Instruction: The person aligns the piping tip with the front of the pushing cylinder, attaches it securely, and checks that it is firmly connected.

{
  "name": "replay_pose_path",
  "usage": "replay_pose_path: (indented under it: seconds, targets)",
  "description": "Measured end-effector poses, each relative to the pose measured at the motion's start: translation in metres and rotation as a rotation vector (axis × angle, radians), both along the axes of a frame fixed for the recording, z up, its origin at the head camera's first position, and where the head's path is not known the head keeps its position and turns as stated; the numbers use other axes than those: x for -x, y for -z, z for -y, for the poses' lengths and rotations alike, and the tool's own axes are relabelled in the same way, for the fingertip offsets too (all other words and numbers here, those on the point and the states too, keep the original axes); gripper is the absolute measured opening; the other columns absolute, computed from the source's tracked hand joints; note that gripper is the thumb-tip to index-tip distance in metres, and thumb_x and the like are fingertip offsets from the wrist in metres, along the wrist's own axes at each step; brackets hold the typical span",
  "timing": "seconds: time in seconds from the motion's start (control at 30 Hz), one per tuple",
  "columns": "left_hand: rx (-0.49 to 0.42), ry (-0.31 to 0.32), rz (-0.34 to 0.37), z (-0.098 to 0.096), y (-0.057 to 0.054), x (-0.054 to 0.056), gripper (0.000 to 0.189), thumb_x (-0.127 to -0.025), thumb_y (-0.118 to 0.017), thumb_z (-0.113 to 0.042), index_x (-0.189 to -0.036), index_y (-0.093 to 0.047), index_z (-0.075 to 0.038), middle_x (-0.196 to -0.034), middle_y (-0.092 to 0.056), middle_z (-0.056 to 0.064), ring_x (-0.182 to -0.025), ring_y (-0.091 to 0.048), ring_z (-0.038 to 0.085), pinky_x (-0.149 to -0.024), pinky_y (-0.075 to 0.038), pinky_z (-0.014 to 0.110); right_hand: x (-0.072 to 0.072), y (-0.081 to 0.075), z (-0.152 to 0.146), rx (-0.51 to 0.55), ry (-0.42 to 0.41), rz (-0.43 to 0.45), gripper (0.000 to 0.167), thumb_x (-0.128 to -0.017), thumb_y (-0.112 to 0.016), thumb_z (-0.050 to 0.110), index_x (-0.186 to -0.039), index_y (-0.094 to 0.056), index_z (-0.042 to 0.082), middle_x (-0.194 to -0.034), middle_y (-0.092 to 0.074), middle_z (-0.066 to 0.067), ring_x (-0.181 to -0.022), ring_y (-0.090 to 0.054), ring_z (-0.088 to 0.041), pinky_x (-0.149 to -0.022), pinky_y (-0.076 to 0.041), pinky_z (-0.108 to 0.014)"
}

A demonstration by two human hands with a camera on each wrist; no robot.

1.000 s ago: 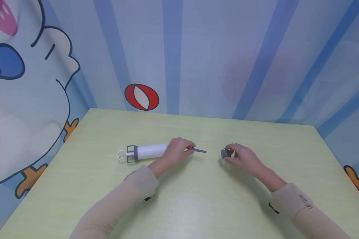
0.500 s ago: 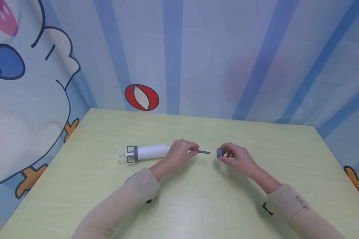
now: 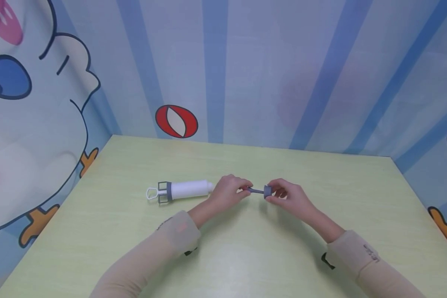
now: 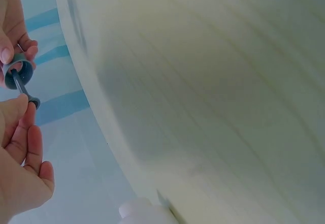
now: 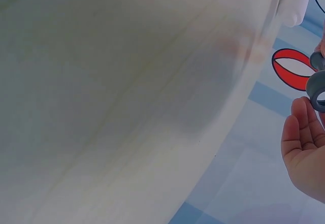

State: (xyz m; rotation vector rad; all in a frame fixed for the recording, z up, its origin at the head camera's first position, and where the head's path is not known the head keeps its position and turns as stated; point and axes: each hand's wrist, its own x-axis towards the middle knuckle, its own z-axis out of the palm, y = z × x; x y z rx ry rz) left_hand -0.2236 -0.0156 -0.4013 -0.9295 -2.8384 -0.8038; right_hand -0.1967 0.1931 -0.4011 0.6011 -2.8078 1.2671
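Observation:
In the head view, my left hand (image 3: 229,192) pinches a thin dark grey nozzle (image 3: 256,191) between thumb and index finger. Facing it, my right hand (image 3: 292,202) holds a short grey ring cap (image 3: 267,191) between thumb and fingertips. The nozzle's narrow end points right and reaches the cap. Seen from the left wrist, the nozzle (image 4: 21,84) enters the opening of the hollow ring cap (image 4: 26,75), and its flared end lies by my left fingertips. The right wrist view shows the ring cap (image 5: 314,84) at the frame's edge, above my curled fingers.
Left of my hands a white syringe-like tube (image 3: 190,189) lies on the pale green table (image 3: 223,248), with a grey collar and a white loop handle. A striped blue backdrop (image 3: 260,74) with cartoon figures stands behind the table and at its sides.
My right hand has moved left with the ring cap, and my left hand slightly right with the nozzle. The gap between the two parts has closed. The white tube stayed put.

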Motion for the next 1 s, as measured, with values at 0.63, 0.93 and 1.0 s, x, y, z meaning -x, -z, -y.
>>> replay_pose_path:
  seconds: [0.63,0.93,1.0]
  targets:
    - [-0.079,0.031,0.050,-0.005,0.001,-0.004,0.023,-0.084,-0.060,-0.020,-0.105,-0.065,-0.015,-0.094,-0.068,-0.002,-0.083,-0.059,0.011,-0.073,-0.041,0.025,-0.003,-0.001,0.012,0.041,-0.034,0.007,0.031,-0.079,-0.066,0.020,-0.104,-0.058,0.005,-0.087,-0.062,-0.007,-0.069,-0.053,-0.010,-0.061,-0.044,-0.022]
    - [-0.155,0.037,0.105,-0.005,0.001,-0.007,0.022,-0.084,-0.060,-0.017,-0.105,-0.065,-0.013,-0.092,-0.068,-0.001,-0.082,-0.062,0.010,-0.075,-0.046,0.026,-0.004,0.002,0.016,0.077,-0.036,0.034,0.028,-0.080,-0.064,0.018,-0.103,-0.058,0.005,-0.086,-0.062,-0.008,-0.068,-0.052,-0.010,-0.059,-0.043,-0.022]
    - [-0.178,0.032,0.123,-0.005,0.002,-0.008,0.023,-0.084,-0.060,-0.017,-0.106,-0.065,-0.012,-0.091,-0.068,-0.001,-0.081,-0.063,0.010,-0.074,-0.046,0.025,-0.006,-0.001,0.018,0.096,-0.028,0.066,0.027,-0.080,-0.064,0.015,-0.103,-0.057,0.003,-0.086,-0.062,-0.011,-0.068,-0.053,-0.011,-0.058,-0.043,-0.022]
